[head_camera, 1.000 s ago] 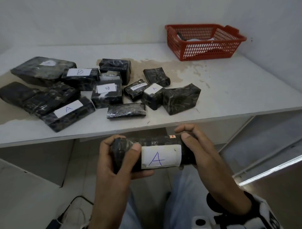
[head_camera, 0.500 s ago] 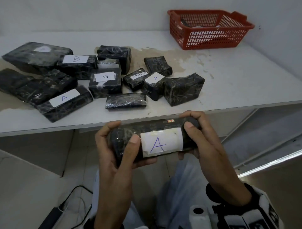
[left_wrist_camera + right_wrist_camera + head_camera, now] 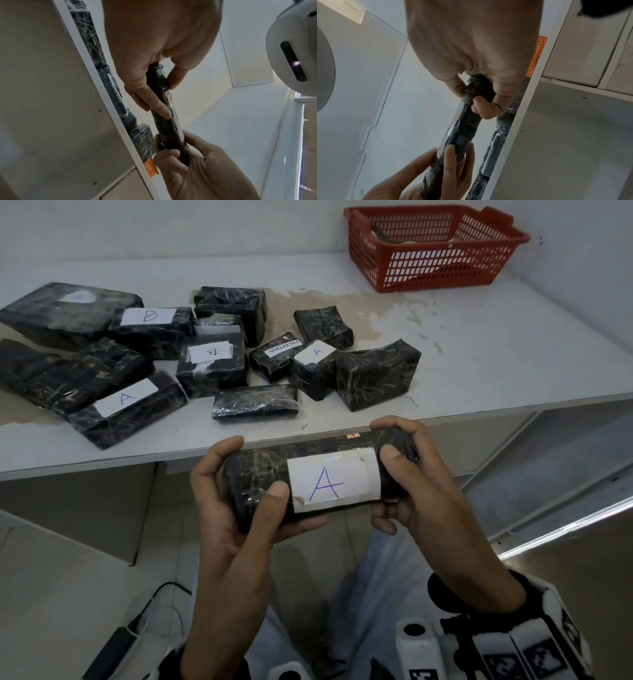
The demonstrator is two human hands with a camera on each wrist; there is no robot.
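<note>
A long black-wrapped package (image 3: 260, 474) with a white label marked "A" (image 3: 334, 479) is held level in front of the table's front edge. My left hand (image 3: 254, 467) grips its left end, thumb on top beside the label. My right hand (image 3: 394, 446) grips the right end, thumb on top and fingers curled round it. The left wrist view shows the package (image 3: 164, 119) edge-on, pinched by my left hand (image 3: 164, 86). It (image 3: 465, 129) also appears edge-on in the right wrist view, with my right hand (image 3: 476, 94) wrapped round its end.
The white table (image 3: 479, 354) carries several black-wrapped packages, some labelled "A" (image 3: 125, 398), "B" (image 3: 150, 316) and "EXCEPTION" (image 3: 284, 347). A red mesh basket (image 3: 435, 244) stands at the back right corner. A cable and power adapter (image 3: 113, 645) lie on the floor below.
Both hands have lifted the labelled package up and a little forward, so it now overlaps the table's front edge. The grips on both ends are unchanged.
</note>
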